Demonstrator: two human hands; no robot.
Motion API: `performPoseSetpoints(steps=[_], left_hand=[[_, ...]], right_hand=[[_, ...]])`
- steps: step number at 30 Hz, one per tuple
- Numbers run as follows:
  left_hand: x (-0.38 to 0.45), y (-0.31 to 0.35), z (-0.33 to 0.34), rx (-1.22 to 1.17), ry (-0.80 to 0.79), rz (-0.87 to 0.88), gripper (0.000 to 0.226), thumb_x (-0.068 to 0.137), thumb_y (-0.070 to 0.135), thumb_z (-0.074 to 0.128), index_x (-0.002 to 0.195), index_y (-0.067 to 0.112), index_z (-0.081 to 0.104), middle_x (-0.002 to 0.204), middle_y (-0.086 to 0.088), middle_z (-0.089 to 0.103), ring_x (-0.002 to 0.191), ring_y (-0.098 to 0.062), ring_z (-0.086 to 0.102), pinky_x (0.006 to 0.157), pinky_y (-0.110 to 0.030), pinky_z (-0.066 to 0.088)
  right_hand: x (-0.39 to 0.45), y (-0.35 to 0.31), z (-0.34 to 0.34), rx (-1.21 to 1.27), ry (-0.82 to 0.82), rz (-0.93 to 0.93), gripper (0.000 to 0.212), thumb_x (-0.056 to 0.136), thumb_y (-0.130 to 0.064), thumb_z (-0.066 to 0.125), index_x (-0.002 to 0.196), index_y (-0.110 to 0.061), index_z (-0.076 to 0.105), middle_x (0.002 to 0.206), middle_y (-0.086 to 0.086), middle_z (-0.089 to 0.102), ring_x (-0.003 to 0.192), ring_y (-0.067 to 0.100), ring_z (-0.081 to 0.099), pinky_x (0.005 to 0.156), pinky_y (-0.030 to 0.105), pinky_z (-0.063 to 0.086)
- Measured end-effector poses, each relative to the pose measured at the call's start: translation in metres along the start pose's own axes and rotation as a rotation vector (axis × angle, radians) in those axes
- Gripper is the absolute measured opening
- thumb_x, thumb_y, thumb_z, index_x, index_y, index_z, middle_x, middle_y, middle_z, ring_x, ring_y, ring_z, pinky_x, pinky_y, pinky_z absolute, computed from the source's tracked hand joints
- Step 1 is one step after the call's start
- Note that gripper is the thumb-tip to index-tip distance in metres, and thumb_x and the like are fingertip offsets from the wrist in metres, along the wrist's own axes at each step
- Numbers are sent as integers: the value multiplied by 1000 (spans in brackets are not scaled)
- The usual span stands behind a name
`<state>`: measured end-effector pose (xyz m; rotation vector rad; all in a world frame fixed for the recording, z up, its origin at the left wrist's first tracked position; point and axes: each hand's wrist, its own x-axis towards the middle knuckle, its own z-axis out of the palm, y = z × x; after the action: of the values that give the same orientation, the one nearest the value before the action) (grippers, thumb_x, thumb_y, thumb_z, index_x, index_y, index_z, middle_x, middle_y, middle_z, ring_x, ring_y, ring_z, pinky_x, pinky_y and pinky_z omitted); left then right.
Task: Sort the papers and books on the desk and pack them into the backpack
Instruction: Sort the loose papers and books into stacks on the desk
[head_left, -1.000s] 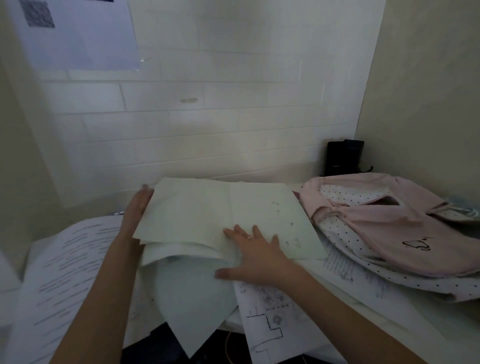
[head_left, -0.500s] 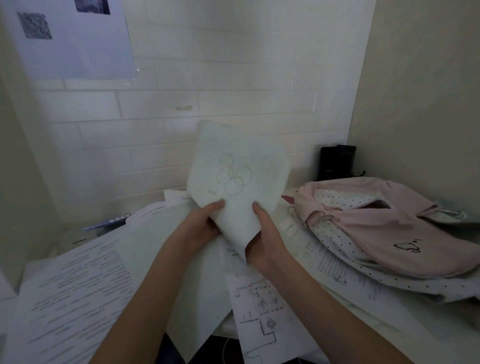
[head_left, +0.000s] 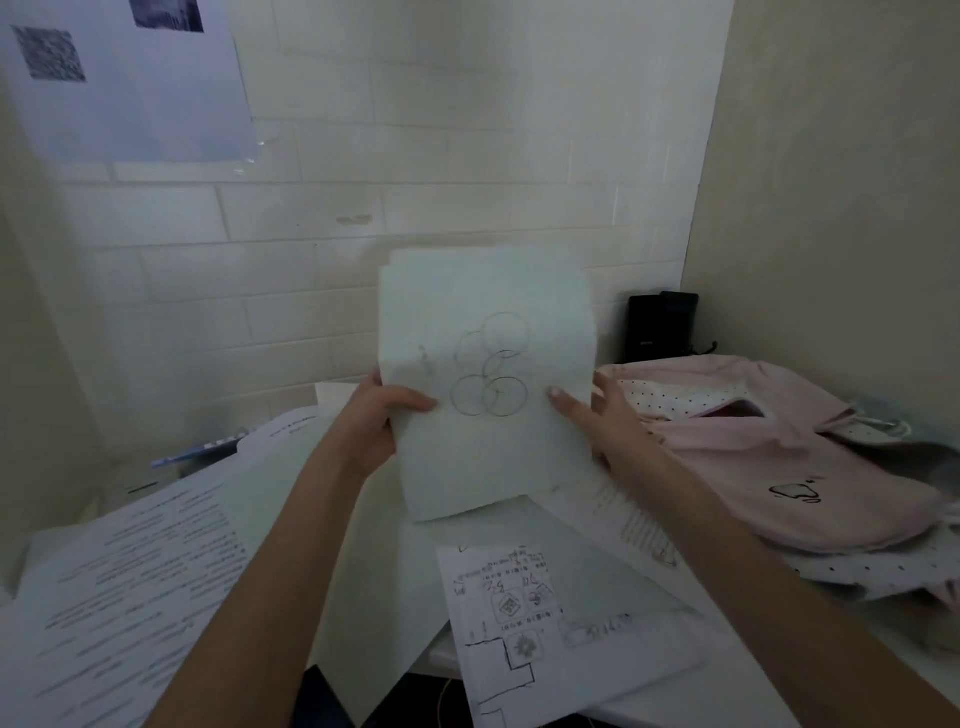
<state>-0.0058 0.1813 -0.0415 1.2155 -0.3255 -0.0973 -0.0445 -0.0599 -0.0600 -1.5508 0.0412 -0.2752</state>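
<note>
I hold a small stack of pale sheets upright above the desk, its front sheet showing several pencilled circles. My left hand grips the stack's left edge with the thumb across the front. My right hand grips the right edge, thumb on the front and fingers behind. A pink backpack with a dotted lining lies on its side at the right, its opening facing left. Loose printed pages cover the desk on the left, and a sheet with a floor-plan drawing lies at the front.
A black box stands in the far right corner against the wall. A blue-edged item pokes out from behind the papers at the left. A poster hangs on the brick wall. Several sheets overhang the desk's front edge.
The stack lay flat on the desk under both hands a second ago. I lifted it, turned it upright, and now hold it squared by both side edges.
</note>
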Motion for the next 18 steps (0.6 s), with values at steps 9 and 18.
performPoseSetpoints(steps=[9, 18], left_hand=[[4, 14, 25, 246, -7, 199, 38, 62, 12, 77, 99, 16, 67, 90, 3, 76, 84, -14, 72, 69, -25, 56], [-1, -9, 53, 372, 33, 239, 35, 66, 3, 83, 95, 16, 70, 87, 5, 74, 81, -12, 71, 72, -30, 55]], right_hand=[[14, -47, -15, -1, -111, -171, 32, 72, -29, 77, 102, -22, 67, 99, -3, 73, 89, 13, 70, 78, 28, 56], [3, -33, -13, 260, 46, -175, 22, 75, -7, 76, 95, -11, 68, 88, 0, 73, 76, 10, 71, 68, 26, 58]])
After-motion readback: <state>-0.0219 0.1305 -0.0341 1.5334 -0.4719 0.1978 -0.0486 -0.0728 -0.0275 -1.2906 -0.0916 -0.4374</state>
